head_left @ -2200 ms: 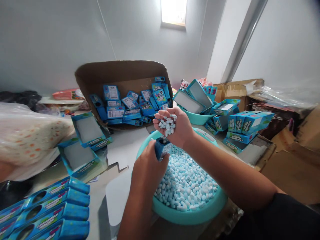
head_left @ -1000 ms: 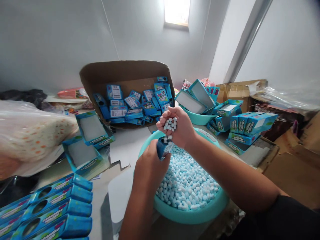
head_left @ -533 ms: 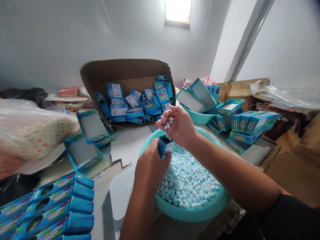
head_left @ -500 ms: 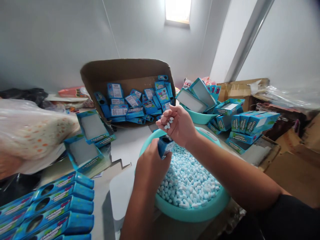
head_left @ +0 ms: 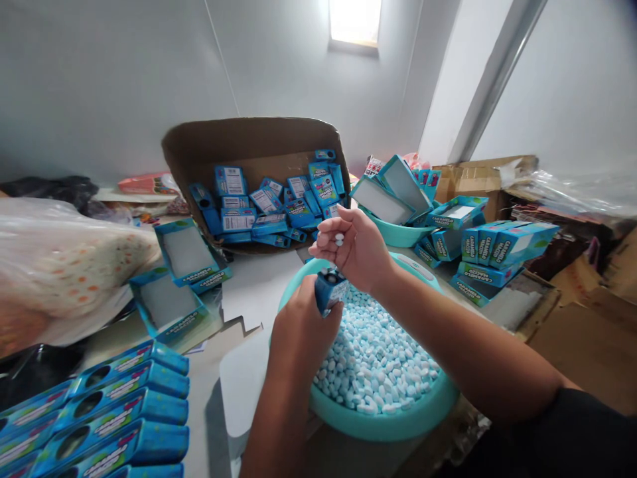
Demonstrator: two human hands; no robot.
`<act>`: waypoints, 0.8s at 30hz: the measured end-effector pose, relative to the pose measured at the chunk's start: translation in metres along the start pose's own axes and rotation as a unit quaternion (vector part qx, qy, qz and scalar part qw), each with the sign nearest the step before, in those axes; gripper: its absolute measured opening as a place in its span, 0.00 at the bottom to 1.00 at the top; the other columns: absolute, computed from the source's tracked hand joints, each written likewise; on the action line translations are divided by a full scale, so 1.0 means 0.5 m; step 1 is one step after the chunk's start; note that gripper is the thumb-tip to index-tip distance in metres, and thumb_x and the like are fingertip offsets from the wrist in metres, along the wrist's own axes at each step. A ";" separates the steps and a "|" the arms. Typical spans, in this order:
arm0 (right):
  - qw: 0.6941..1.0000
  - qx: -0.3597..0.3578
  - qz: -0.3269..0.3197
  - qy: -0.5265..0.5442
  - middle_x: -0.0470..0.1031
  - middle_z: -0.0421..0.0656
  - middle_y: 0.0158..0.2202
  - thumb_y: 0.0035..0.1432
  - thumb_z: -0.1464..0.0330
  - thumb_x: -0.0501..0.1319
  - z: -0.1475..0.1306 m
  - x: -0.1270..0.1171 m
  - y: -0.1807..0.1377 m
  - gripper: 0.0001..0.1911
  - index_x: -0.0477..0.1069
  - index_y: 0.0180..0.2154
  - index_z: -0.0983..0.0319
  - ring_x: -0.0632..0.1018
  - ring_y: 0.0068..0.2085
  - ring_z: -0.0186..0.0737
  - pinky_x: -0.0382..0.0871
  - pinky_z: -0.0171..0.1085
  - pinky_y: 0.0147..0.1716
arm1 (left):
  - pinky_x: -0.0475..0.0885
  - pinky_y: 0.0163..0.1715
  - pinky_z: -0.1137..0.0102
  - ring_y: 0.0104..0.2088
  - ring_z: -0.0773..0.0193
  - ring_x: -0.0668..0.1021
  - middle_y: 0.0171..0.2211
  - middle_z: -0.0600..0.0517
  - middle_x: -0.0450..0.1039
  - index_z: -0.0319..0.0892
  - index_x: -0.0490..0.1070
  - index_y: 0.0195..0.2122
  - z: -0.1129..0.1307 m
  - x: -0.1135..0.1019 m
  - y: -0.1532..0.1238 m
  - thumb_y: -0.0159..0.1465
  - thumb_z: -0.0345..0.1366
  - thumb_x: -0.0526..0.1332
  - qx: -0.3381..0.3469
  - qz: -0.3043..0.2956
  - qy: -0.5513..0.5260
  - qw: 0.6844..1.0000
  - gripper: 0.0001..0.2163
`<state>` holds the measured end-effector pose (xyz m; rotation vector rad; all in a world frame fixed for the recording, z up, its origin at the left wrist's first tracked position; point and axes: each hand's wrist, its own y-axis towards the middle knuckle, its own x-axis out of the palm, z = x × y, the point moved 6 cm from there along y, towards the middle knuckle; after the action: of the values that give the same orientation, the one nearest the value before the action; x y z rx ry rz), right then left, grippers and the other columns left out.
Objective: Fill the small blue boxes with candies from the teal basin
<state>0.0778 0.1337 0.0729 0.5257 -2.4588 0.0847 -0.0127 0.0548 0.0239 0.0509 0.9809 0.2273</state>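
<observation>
My left hand is wrapped round a small blue candy box, its top end open and facing up. Just above that opening, my right hand is cupped with the palm tilted, and a couple of pale candies rest near its fingers. Inside the box's mouth it looks dark, so its contents are hard to make out. Beneath both hands stands a turquoise basin full of light blue and white candies.
A large cardboard box holding many small blue boxes lies tipped at the back. Rows of blue boxes stand at front left, near display trays. More trays and a second turquoise basin are at right.
Fewer candies lie in my right hand now; several have left the palm above the box. My left hand and the box have stayed almost in place.
</observation>
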 end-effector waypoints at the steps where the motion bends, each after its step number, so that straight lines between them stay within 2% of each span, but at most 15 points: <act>1: 1.000 -0.006 -0.002 -0.001 0.75 0.42 0.21 0.60 0.58 0.58 -0.001 0.001 -0.001 0.18 0.75 0.26 0.62 0.77 0.26 0.37 0.74 0.38 0.35 | 0.63 0.29 0.65 0.37 0.53 0.78 0.38 0.49 0.77 0.48 0.66 0.44 0.001 0.000 0.000 0.61 0.41 0.62 0.001 -0.001 0.000 1.000 0.12; 8: 1.000 -0.018 -0.014 -0.017 0.77 0.42 0.22 0.60 0.57 0.60 -0.004 0.005 -0.001 0.18 0.75 0.26 0.63 0.79 0.28 0.37 0.75 0.36 0.35 | 0.63 0.29 0.65 0.37 0.52 0.78 0.39 0.49 0.77 0.48 0.66 0.44 -0.003 0.001 0.001 0.61 0.42 0.62 -0.006 -0.007 -0.005 1.000 0.11; 16: 0.998 -0.043 -0.023 -0.045 0.76 0.39 0.22 0.55 0.57 0.67 -0.004 0.013 0.002 0.15 0.73 0.26 0.62 0.79 0.27 0.34 0.75 0.37 0.37 | 0.63 0.29 0.65 0.36 0.53 0.77 0.37 0.51 0.77 0.49 0.66 0.40 -0.003 -0.001 0.001 0.60 0.42 0.63 -0.003 0.005 -0.011 1.000 0.10; 20: 0.996 -0.041 -0.048 -0.062 0.77 0.40 0.24 0.55 0.55 0.65 -0.001 0.017 0.000 0.16 0.74 0.27 0.62 0.80 0.28 0.35 0.75 0.38 0.39 | 0.63 0.29 0.65 0.35 0.54 0.77 0.37 0.51 0.77 0.49 0.66 0.40 -0.004 -0.001 0.002 0.60 0.42 0.63 -0.005 0.008 -0.016 1.000 0.09; 24: 0.992 -0.042 -0.076 -0.096 0.78 0.42 0.26 0.57 0.49 0.61 -0.001 0.024 -0.005 0.22 0.74 0.28 0.62 0.81 0.31 0.37 0.75 0.40 0.40 | 0.63 0.30 0.65 0.36 0.54 0.77 0.37 0.51 0.76 0.49 0.67 0.42 -0.005 0.000 0.004 0.60 0.42 0.63 -0.001 0.014 -0.016 1.000 0.10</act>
<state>0.0705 0.1275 0.0801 0.7102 -2.5838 -0.1376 -0.0149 0.0564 0.0227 0.0665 0.9488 0.2525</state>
